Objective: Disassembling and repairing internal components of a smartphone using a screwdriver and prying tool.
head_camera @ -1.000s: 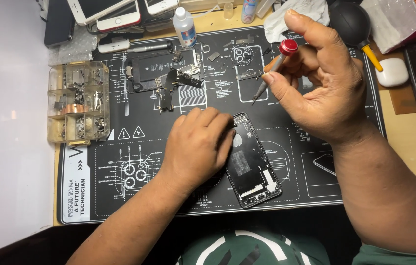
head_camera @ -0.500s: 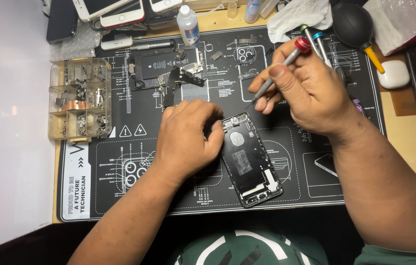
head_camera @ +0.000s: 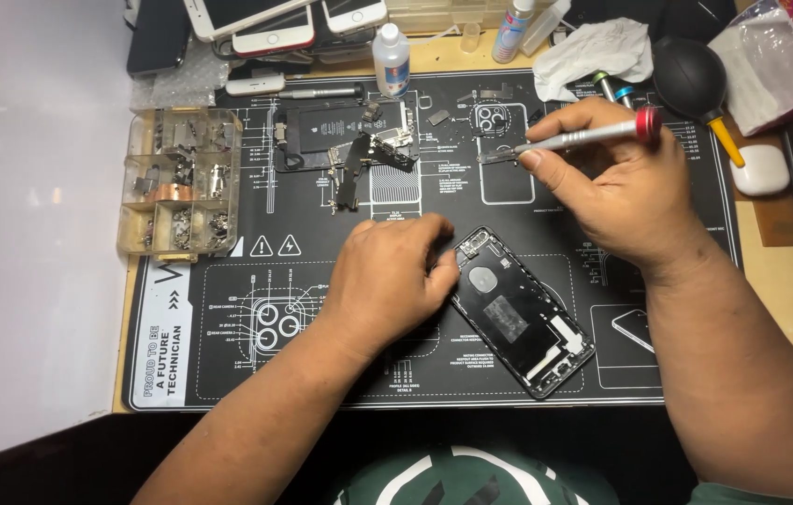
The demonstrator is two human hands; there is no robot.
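Observation:
An opened black phone housing (head_camera: 520, 312) lies tilted on the black repair mat (head_camera: 228, 309). My left hand (head_camera: 387, 281) rests on the mat with its fingers against the housing's upper left corner. My right hand (head_camera: 616, 182) is raised above the mat to the upper right of the housing and holds a silver screwdriver with a red cap (head_camera: 583, 138), lying nearly level, tip pointing left. A removed battery and loose phone parts (head_camera: 349, 140) lie at the mat's far side.
A clear compartment box of small parts (head_camera: 181, 182) stands at the mat's left edge. Phones (head_camera: 275, 23), small bottles (head_camera: 391, 58), a crumpled cloth (head_camera: 593, 56) and a black air blower (head_camera: 691, 75) crowd the back. A white case (head_camera: 759, 170) lies at right.
My right hand has swung the screwdriver from pointing down-left to nearly level and moved slightly right. My left hand has stayed on the phone housing's corner.

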